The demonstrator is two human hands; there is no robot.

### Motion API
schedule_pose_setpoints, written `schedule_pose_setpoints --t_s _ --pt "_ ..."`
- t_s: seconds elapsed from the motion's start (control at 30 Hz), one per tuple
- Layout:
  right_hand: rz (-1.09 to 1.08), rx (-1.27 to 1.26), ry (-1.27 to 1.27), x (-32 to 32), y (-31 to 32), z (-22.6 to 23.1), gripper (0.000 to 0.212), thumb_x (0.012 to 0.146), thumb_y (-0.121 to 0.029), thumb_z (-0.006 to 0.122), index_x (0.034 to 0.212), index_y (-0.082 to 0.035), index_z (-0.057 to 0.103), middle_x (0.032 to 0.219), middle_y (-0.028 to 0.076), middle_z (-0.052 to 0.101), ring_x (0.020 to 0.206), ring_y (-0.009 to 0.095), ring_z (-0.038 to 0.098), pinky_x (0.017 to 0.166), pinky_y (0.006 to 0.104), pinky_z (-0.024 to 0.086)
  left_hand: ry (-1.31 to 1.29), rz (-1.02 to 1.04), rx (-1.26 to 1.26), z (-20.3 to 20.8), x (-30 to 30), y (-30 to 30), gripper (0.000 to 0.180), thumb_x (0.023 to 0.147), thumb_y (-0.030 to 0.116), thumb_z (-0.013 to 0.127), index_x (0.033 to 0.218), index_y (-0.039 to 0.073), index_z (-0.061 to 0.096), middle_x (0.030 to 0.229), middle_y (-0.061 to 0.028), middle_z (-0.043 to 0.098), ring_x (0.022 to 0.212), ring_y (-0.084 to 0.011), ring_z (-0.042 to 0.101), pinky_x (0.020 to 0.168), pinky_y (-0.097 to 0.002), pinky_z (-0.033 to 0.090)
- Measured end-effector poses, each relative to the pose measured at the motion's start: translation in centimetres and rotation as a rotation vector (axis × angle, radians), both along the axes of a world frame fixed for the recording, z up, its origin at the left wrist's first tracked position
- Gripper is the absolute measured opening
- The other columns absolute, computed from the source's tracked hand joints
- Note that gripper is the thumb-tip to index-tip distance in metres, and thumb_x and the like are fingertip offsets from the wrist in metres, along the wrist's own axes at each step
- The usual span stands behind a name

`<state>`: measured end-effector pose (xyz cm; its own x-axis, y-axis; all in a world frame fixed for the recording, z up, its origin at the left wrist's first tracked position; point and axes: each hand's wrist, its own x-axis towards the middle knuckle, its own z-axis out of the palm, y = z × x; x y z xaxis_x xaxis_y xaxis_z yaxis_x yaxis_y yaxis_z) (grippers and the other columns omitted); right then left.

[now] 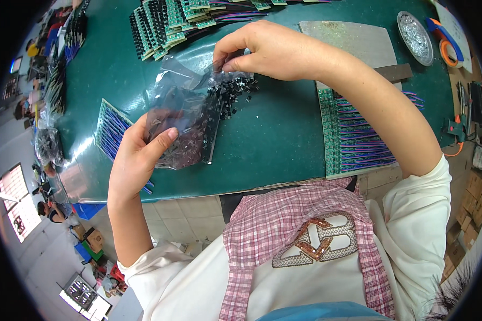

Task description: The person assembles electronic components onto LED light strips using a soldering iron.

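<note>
My left hand (133,160) is closed on the lower left side of a clear, greyish plastic bag (185,120), with the thumb pressed on its front. At the bag's upper right edge, my right hand (254,49) pinches the plastic between thumb and curled fingers. Small black electronic components (234,91) with short leads lie in a loose heap at that edge, some scattered on the green tabletop. Whether more of them are inside the bag is hard to tell through the glare. A green circuit board panel (111,125) with blue and purple wires lies partly behind my left hand.
Stacked circuit boards (174,24) with wires fill the far side. Under my right forearm sit a wired board panel (333,139) and a grey plate (351,43). A shiny metal dish (414,38) and an orange tape roll (450,52) stand far right. The table's near edge (209,196) borders my apron.
</note>
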<state>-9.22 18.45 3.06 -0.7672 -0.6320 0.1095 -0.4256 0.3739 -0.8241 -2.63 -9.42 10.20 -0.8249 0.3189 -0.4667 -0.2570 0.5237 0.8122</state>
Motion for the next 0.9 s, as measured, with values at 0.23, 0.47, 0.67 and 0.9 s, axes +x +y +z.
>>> schedule_pose_setpoints --t_s 0.23,0.47,0.67,0.9 --pt "0.059 -0.050 -0.077 0.3 -0.5 1.9 0.021 0.090 -0.012 0.066 0.105 0.001 0.068 0.096 0.013 0.072 0.093 0.023 0.068 0.088 0.0342 0.051 -0.005 0.025 -0.028 0.3 1.2 -1.7 0.032 0.095 0.013 0.066 0.122 -0.003 0.060 0.105 -0.0023 0.067 0.093 -0.0088 0.058 0.084 -0.0247 0.046" --pt "0.363 -0.090 -0.257 -0.3 1.7 8.8 0.026 0.093 -0.011 0.056 0.109 0.007 0.066 0.101 0.021 0.070 0.094 0.031 0.067 0.085 0.0379 0.052 0.101 0.080 0.032 -0.1 2.8 -2.7 0.032 0.094 0.011 0.068 0.122 -0.004 0.060 0.103 -0.0028 0.067 0.090 -0.0086 0.058 0.081 -0.0246 0.047" --pt "0.447 -0.169 -0.177 0.6 1.1 12.3 0.026 0.093 -0.012 0.057 0.108 0.008 0.066 0.100 0.021 0.070 0.091 0.030 0.066 0.085 0.0375 0.051 0.172 0.152 0.055 -1.0 5.1 -4.1 0.031 0.094 0.011 0.069 0.120 -0.003 0.061 0.104 -0.0021 0.067 0.091 -0.0076 0.058 0.080 -0.0222 0.046" --pt "0.438 -0.084 -0.090 2.6 2.3 15.6 0.024 0.094 -0.013 0.058 0.108 0.005 0.066 0.101 0.019 0.068 0.095 0.028 0.064 0.086 0.0378 0.050 0.617 0.387 0.452 -7.2 6.5 -3.2 0.037 0.091 0.009 0.072 0.124 -0.001 0.060 0.120 -0.0080 0.064 0.110 -0.0158 0.059 0.099 -0.0317 0.043"
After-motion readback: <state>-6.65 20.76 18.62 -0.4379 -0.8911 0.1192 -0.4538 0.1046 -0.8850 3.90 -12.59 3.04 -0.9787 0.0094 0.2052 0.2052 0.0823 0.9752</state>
